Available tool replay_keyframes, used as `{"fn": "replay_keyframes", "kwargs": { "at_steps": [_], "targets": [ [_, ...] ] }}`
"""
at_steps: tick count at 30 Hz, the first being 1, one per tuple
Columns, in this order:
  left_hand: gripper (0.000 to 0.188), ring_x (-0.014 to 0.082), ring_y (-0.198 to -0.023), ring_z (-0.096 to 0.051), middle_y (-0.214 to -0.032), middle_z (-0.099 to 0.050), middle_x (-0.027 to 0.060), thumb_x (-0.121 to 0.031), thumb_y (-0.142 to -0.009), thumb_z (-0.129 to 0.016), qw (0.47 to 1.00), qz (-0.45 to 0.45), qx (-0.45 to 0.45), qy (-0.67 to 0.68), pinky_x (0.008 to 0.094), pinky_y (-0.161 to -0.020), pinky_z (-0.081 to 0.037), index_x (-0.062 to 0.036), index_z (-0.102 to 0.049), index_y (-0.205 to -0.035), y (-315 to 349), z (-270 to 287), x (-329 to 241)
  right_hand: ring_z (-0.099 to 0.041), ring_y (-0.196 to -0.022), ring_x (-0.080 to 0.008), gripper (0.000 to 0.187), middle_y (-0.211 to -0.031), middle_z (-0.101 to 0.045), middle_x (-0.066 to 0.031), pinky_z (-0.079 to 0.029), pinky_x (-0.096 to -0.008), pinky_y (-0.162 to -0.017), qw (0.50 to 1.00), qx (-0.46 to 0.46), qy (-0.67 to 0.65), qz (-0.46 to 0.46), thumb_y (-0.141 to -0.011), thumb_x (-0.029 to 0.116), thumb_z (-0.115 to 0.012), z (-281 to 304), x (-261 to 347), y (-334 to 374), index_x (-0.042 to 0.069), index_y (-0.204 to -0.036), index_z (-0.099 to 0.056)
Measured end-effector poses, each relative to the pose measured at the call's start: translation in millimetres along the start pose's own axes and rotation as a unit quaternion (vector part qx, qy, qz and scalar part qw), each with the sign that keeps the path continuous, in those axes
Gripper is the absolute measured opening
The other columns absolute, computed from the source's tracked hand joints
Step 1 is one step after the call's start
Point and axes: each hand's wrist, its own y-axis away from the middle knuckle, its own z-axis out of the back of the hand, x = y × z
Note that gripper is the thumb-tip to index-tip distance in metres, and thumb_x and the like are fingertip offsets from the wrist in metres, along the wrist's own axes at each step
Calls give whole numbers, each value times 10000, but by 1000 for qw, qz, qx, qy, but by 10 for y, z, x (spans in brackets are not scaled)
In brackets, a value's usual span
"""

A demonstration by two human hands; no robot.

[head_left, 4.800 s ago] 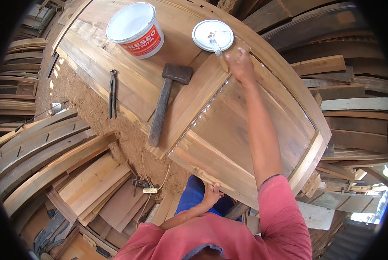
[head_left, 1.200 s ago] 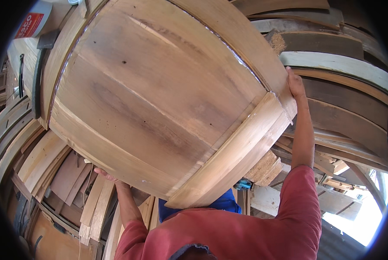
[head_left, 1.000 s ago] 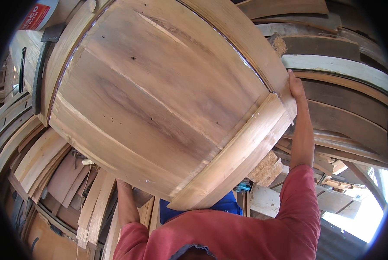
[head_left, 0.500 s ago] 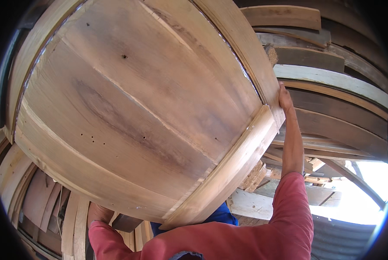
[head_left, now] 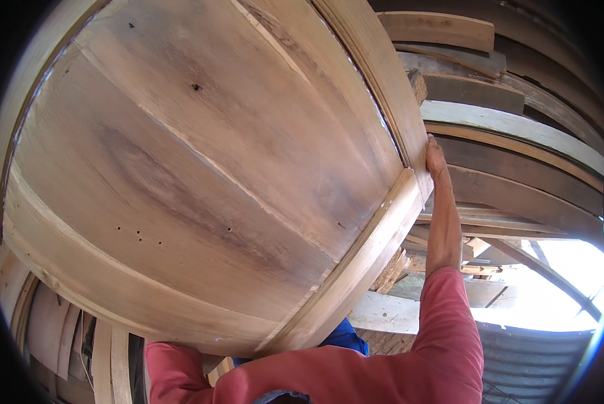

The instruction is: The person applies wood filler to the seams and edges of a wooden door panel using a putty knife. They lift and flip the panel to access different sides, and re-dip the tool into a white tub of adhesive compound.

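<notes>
A large wooden door, built of wide boards inside a raised frame, is held up tilted in front of me and fills most of the view. Its brown face carries a dark grain streak, a knot and several small holes. On the right, my right hand grips the outer edge of the door's frame, its fingers partly hidden behind the wood. A pale bottom rail runs diagonally just below that grip. My left forearm in its red sleeve goes under the door's lower edge, and the left hand is hidden behind it.
Stacked planks fill the right side, close behind the door. More upright boards lean at the lower left. A rough wood block shows beside the rail. Corrugated sheeting and a bright opening lie at the lower right.
The door has shifted left and looks slightly larger. My right hand has moved a little left and down with it. My left hand, partly visible before, is now covered by the door.
</notes>
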Motion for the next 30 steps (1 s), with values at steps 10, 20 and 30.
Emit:
{"fn": "replay_keyframes", "kwargs": {
  "at_steps": [10, 20, 30],
  "targets": [
    [803, 302, -1308, -491, -1403, -535, 141, -626, -931, -530, 1000, -23, -4, -17, 465, -1116, -385, -26, -417, -1452, -93, -12, -148, -569, -1228, -357, 760, -1237, -610, -319, -398, -387, -1050, 999, -13, -7, 51, -1010, 545, -293, -95, -32, 132, -111, -1291, -555],
    [829, 328, -1289, -483, -1368, -521, 182, -673, -950, -421, 987, -60, -41, 144, 451, -1141, -328, -8, -380, -1444, 665, -823, -1309, -440, -1338, -436, 721, -1332, -531, -339, -321, -440, -1117, 997, 38, 25, 66, -1005, 521, -292, -132, -355, -191, -85, -1275, -576],
    [983, 361, -1362, -404, -1477, -400, 243, -740, -923, -379, 994, -112, 9, 10, 477, -1167, -271, 62, -266, -1480, 430, -691, -1335, -465, -1290, -469, 757, -1262, -550, -369, -353, -482, -1070, 996, 43, 23, 70, -1011, 557, -237, -40, -84, 137, -72, -1266, -573]
  ]
}}
